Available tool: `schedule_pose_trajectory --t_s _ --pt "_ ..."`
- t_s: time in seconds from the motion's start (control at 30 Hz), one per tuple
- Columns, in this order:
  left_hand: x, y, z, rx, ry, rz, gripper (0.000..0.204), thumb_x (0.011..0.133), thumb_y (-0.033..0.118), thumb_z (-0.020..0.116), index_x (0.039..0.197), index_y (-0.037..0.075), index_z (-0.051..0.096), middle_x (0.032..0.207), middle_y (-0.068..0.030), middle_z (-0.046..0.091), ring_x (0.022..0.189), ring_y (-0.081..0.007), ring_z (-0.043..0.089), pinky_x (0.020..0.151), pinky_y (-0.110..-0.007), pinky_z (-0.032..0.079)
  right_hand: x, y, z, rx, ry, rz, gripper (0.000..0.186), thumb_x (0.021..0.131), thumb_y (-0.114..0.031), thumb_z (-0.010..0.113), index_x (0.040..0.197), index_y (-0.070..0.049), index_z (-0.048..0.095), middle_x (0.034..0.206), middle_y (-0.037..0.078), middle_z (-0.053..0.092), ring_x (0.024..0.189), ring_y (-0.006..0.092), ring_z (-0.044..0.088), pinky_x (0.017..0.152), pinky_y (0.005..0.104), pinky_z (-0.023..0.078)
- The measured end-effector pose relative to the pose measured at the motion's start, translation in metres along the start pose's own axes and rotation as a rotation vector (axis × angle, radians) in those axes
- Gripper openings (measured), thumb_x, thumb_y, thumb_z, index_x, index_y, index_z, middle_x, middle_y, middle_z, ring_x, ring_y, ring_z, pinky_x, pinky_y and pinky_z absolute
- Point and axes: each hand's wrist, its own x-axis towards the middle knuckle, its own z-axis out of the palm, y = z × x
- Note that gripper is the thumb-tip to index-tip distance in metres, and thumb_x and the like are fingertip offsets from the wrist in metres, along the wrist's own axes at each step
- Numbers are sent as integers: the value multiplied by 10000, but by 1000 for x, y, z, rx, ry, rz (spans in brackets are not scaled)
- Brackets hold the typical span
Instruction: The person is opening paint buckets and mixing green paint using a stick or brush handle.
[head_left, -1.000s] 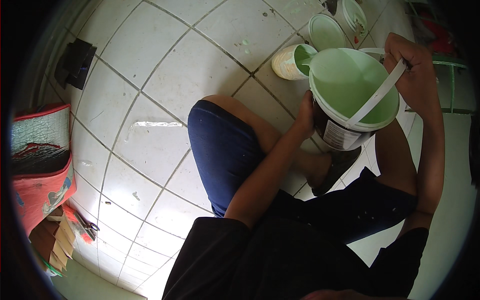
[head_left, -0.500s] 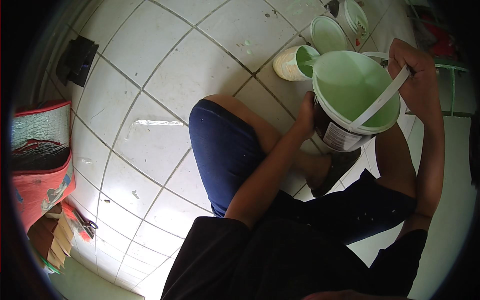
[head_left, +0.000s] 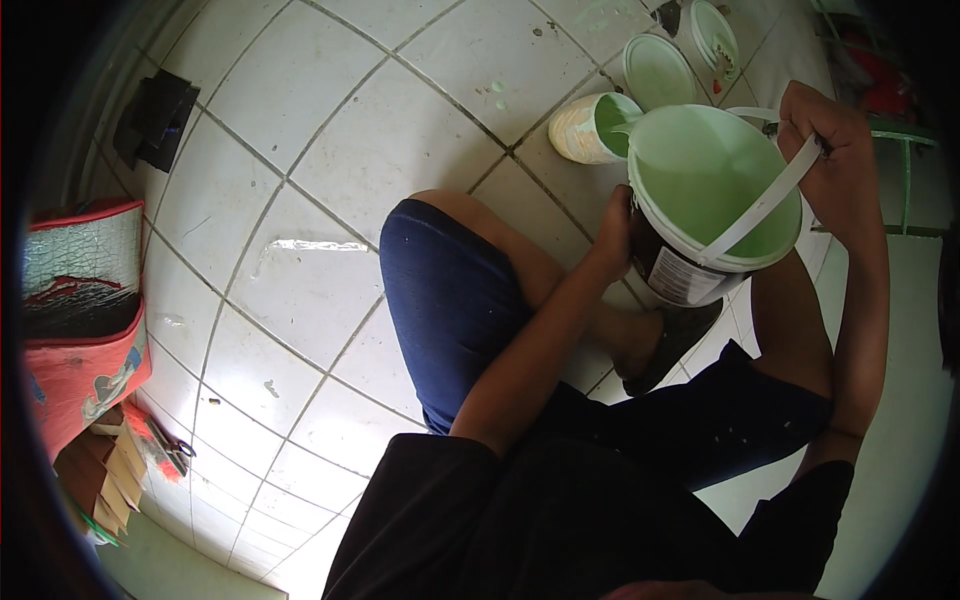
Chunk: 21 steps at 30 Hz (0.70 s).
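Observation:
A large bucket (head_left: 685, 275) of pale green paint is tilted to the left in front of me, its wall dark with a pale label. My right hand (head_left: 832, 165) is closed round its white handle (head_left: 765, 197), lifted on the right side. Against the bucket's left wall presses my left hand (head_left: 612, 238), its fingertips partly hidden behind it. From the bucket's lip, green paint runs into a smaller pale tub (head_left: 575, 130) on the floor. That tub's inside is coated green; how full it is cannot be seen.
Two green-smeared lids (head_left: 658, 72) (head_left: 714, 40) lie beyond the bucket on the white tiled floor (head_left: 330, 150). At left are a red insulated bag (head_left: 85, 350), a pair of scissors (head_left: 183, 449) and a black object (head_left: 157, 120). A green metal frame (head_left: 905, 185) stands at right.
Almost nothing differs. The bucket and both hands sit very slightly lower in the picture, along with the whole scene; paint still runs from the lip into the tub.

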Motion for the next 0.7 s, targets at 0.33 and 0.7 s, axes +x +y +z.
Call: schedule_pose_trajectory --t_s 0.33,0.7 --pt "9 -7 -10 -19 -30 -11 492 1002 465 386 1202 51 561 1150 -123 605 1079 -220 568 1016 -374 446 -1 1 0 -12 10 0 287 771 88 554 738 -17 289 658 39 283 614 112 269 544 295 272" --pt "7 -7 -9 -14 -33 -1 518 1001 478 386 1240 47 548 1211 -138 600 1125 -232 561 1037 -379 437 -1 2 0 -17 -2 0 282 772 80 558 733 -15 295 645 42 278 606 116 269 541 300 278"
